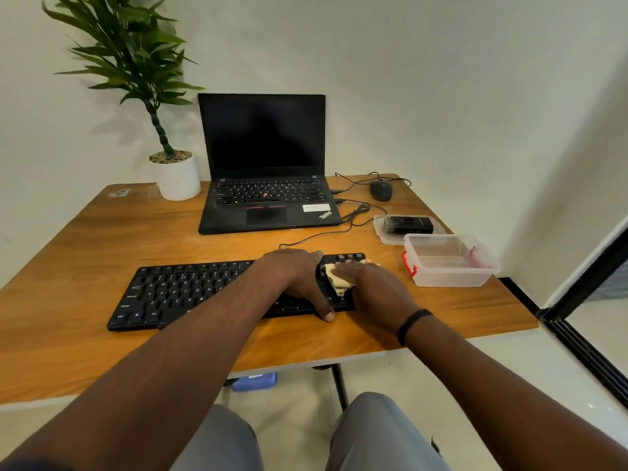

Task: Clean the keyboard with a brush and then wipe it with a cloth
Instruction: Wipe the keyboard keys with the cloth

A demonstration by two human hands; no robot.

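Black flat plastic keyboard point(190, 294) sits near the wooden desk point(85, 351) front edge. Right hand point(370, 287) presses a crumpled yellow cloth point(336, 278) onto its right end, grip flat; left hand point(299, 280) spans the keyboard, thumb hooked over its front edge.

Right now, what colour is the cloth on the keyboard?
Pale yellow-cream. The cloth shows best in the head view, under the right hand on the black keyboard.
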